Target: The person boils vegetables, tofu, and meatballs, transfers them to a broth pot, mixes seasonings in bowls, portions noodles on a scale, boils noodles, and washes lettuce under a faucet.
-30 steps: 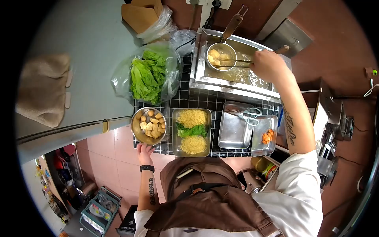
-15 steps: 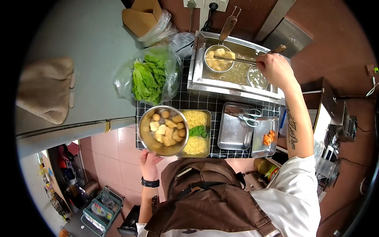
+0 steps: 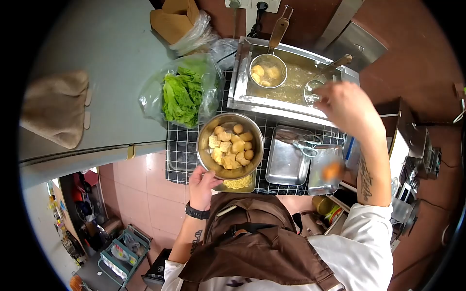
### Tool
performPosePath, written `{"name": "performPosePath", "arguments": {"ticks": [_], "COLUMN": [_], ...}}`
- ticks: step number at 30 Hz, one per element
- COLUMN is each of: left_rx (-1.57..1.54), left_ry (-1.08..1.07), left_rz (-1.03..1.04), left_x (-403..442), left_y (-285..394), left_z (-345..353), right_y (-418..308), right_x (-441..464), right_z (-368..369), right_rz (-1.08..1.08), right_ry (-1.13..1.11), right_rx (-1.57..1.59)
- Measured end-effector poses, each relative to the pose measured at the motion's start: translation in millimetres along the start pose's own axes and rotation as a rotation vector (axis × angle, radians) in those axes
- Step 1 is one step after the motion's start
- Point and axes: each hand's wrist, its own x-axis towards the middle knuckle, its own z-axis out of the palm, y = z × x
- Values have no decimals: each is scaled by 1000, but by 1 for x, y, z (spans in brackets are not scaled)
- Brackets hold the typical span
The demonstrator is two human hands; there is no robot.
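Observation:
My left hand (image 3: 204, 182) grips the near rim of a steel bowl (image 3: 259, 140), raised over the noodle tray (image 3: 250, 189). Pale chunks and round balls (image 3: 232, 148) lie in it. Partly blurred, my right hand (image 3: 347, 109) hangs over the fryer's near right edge with curled fingers; what they hold cannot be made out. Beside its fingertips a wire strainer (image 3: 313, 92) sits in the liquid. Another strainer (image 3: 268, 71), at the left end of the steel fryer (image 3: 281, 109), holds yellowish pieces. The bowl hides most of the noodles (image 3: 238, 182).
Lettuce (image 3: 182, 97) in a plastic bag lies at the left. Scissors (image 3: 307, 144) rest across a steel tray (image 3: 286, 165). Right of it is a smaller tray (image 3: 315, 184) with blurred orange pieces (image 3: 332, 170). An open cardboard box (image 3: 172, 22) stands at the back.
My left hand has lifted the bowl and moved it right over the noodle tray. My right hand has come down and nearer; the chopsticks seen earlier over the left strainer no longer show there.

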Motion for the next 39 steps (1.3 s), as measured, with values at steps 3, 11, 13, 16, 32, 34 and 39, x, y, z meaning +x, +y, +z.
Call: {"name": "performPosePath", "arguments": {"ticks": [3,11,13,16,32,34,39], "left_rx": [-2,-44,-45,-49,-45,-46,-63], "left_ry": [10,3,7,-2,-8,-6,-20], "left_rz": [9,21,20,22,-4,0,0], "left_x": [-3,-5,-4,0,5,6,5], "left_y": [0,0,0,-1,5,6,4], "left_z": [3,5,4,5,11,12,9], "right_y": [21,43,50,40,32,22,19], "right_x": [46,96,86,56,82,97,100], "right_z": [16,89,80,41,38,47,43], "right_rz": [106,-62,-80,-76,-126,-120,-150], "right_ry": [-54,97,163,205,-7,-52,-93], "right_rx": [-197,-258,-240,-197,-534,-526,-571]}}
